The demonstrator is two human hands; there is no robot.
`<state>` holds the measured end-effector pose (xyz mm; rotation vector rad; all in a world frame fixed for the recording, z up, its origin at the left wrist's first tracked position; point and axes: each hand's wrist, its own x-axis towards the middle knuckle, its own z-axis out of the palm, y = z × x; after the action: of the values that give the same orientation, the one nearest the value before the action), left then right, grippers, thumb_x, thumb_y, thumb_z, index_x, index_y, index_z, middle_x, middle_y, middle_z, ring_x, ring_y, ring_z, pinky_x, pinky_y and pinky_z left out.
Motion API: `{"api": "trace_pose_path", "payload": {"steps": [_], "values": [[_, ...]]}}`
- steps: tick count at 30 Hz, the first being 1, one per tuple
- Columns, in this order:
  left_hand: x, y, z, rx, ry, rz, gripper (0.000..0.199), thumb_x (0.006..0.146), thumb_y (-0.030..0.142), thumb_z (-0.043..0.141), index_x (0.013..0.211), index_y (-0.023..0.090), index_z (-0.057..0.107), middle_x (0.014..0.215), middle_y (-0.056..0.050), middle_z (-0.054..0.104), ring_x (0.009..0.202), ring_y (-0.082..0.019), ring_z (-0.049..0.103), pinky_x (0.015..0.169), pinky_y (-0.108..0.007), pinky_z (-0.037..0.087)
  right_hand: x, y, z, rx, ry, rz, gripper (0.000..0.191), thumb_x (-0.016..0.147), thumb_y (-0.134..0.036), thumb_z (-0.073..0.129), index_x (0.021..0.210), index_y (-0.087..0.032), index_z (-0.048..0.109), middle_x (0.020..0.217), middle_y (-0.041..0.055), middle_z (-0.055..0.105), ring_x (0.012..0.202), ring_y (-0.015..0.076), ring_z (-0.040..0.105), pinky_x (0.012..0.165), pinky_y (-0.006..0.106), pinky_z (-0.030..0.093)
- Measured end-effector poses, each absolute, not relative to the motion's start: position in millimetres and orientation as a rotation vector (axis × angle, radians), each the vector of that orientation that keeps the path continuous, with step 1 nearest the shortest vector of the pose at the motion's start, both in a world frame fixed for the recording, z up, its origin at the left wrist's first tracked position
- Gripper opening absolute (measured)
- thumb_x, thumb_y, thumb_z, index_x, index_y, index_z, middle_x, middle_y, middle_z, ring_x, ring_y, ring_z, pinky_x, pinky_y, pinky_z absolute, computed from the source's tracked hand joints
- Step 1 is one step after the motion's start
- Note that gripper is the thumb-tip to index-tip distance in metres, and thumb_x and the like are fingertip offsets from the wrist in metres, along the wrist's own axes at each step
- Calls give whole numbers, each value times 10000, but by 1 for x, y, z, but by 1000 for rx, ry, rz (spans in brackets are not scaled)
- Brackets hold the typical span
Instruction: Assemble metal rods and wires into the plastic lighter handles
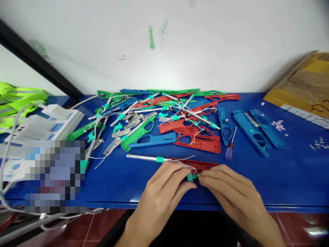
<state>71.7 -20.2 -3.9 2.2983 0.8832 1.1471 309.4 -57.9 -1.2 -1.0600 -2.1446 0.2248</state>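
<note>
Near the front edge of the blue table, a red casing half (205, 166) lies with a metal rod (144, 157) and white wires along it. The rod carries a green collar (159, 159). My left hand (167, 192) pinches a small green plastic piece (190, 177) between thumb and fingers, over the casing's near side. My right hand (231, 192) is closed beside that piece, its fingertips at the piece's right side and the wires; what they grip is too small to tell.
Behind the hands lies a pile of red, green and blue casings (151, 140), rods and wires. A screwdriver (229, 151) and blue casings (250, 132) are right of it. A cardboard box (303, 85) stands at the right; a power strip (61, 125) lies left.
</note>
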Motion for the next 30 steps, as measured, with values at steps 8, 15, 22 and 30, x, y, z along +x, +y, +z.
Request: {"api": "trace_pose_path", "payload": {"steps": [8, 15, 22, 30], "values": [[64, -11, -4, 2389, 888, 978, 433, 1066, 6, 631, 1465, 173, 632, 1297, -83, 786, 1183, -219, 706, 1070, -361, 607, 309, -57, -6, -1195, -2132, 112, 239, 1081, -97, 642, 1283, -211, 697, 1141, 37, 829, 1010, 195, 727, 946, 364, 579], [66, 5, 2, 2452, 835, 960, 413, 1044, -47, 611, 1396, 166, 660, 1240, -59, 809, 1347, -233, 658, 1169, -392, 564, 306, -52, -3, -1227, -2122, 178, 231, 1108, -117, 591, 1294, -227, 673, 1142, 37, 799, 1120, 212, 695, 1090, 405, 554], [67, 3, -7, 2401, 865, 1017, 346, 1063, 19, 640, 1356, 201, 678, 1223, -31, 819, 1132, -175, 768, 1233, -424, 541, 305, -52, -2, -1213, -2097, 253, 218, 1139, -171, 546, 1271, -267, 691, 1161, 47, 771, 1076, 201, 716, 935, 332, 609], [66, 0, -7, 2302, 915, 1059, 175, 1077, 70, 647, 1152, 195, 744, 1118, -56, 755, 994, -182, 746, 863, -306, 633, 303, -52, -4, -1260, -2099, 334, 177, 1135, -185, 570, 1243, -262, 686, 1179, 53, 712, 1062, 178, 684, 922, 301, 594]]}}
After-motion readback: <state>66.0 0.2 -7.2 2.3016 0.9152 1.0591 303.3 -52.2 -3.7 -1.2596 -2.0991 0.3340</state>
